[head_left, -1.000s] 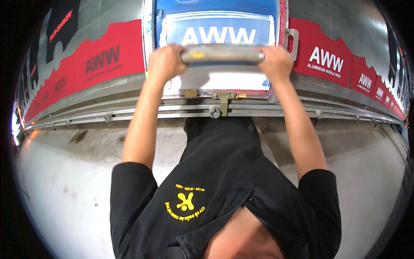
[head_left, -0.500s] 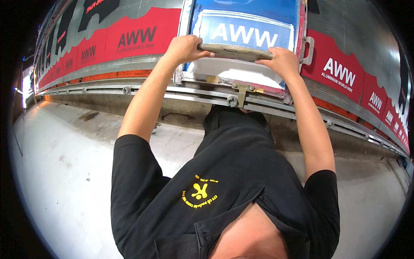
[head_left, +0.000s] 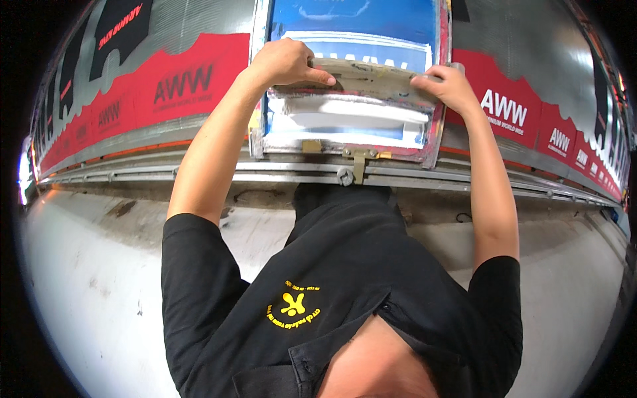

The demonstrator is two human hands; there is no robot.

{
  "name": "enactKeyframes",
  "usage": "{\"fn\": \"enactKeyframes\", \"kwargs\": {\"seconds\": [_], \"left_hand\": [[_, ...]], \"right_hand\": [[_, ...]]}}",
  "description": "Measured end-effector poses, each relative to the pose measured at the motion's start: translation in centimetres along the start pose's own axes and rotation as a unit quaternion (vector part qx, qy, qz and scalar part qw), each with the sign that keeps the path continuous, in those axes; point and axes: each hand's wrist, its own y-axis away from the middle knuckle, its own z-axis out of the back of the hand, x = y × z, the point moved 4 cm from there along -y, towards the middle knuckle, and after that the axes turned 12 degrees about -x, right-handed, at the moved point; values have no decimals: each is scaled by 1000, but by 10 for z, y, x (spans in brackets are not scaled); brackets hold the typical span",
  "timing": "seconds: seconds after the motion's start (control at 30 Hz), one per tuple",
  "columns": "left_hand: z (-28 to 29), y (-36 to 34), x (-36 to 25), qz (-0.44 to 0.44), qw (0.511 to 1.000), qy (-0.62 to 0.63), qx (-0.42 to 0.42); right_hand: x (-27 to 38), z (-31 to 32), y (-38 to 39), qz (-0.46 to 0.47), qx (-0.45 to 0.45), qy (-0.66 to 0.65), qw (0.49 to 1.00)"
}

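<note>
While my left hand (head_left: 282, 63) and right hand (head_left: 446, 86) squeeze the ends of the scraper bar (head_left: 371, 76) on the blue screen (head_left: 352, 20), a tilt could smear white ink (head_left: 345, 123) over the frame (head_left: 434, 132).

Head camera looks steeply down, close over the printing table (head_left: 199, 169).

The long, pale wooden squeegee bar (head_left: 371, 76) looks worn and paint-smeared. The silver metal-framed blue printing screen (head_left: 352, 79) shines wetly. The grey metal rail (head_left: 199, 174) is dull; the black cloth shirt (head_left: 345, 278) matt.
</note>
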Motion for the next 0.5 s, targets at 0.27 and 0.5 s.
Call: {"fn": "enactKeyframes", "kwargs": {"seconds": [0.27,0.5], "left_hand": [[19,-67,37,-89,970,-26,-226],[-4,-73,31,-81,992,11,-99]], "right_hand": [[-111,26,-17,-160,-411,-145,886],[-99,-11,-28,-238,-257,-344,871]]}}
